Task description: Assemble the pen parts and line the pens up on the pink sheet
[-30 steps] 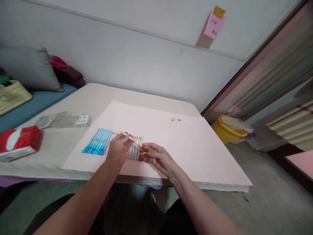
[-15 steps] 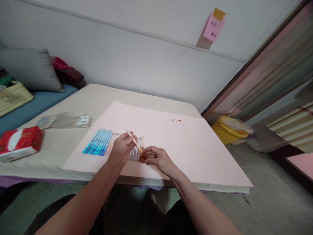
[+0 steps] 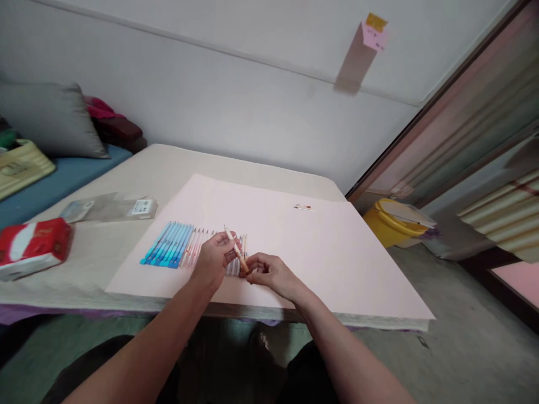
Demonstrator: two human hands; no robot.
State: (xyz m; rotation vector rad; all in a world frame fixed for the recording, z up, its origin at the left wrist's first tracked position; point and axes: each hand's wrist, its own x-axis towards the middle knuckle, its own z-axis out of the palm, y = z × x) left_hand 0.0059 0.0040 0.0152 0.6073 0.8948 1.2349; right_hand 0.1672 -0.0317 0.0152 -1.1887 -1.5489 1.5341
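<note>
A slim pen with a white upper part and an orange lower end (image 3: 237,251) is held at a slant between my hands. Fingers of my left hand (image 3: 213,259) close around its upper part. My right hand (image 3: 270,273) pinches the orange end. Below them, on a pale pink sheet (image 3: 320,264), lies a row of pens. Several blue pens (image 3: 170,244) form its left part, and paler pink and white pens (image 3: 194,244) continue to the right, partly hidden by my left hand. A tan pen (image 3: 245,240) is at the row's right end.
A small white item with a brown spot (image 3: 304,207) lies farther back on the sheet. To the left are a clear plastic wrapper (image 3: 105,209) and a red tissue pack (image 3: 36,247). A yellow bin (image 3: 385,224) stands right of the table; a wall rises behind.
The pen has turned a little more upright, and my left hand has shifted slightly right along with it. My right hand stays nearly in place. The wall's pink note has flapped upward.
</note>
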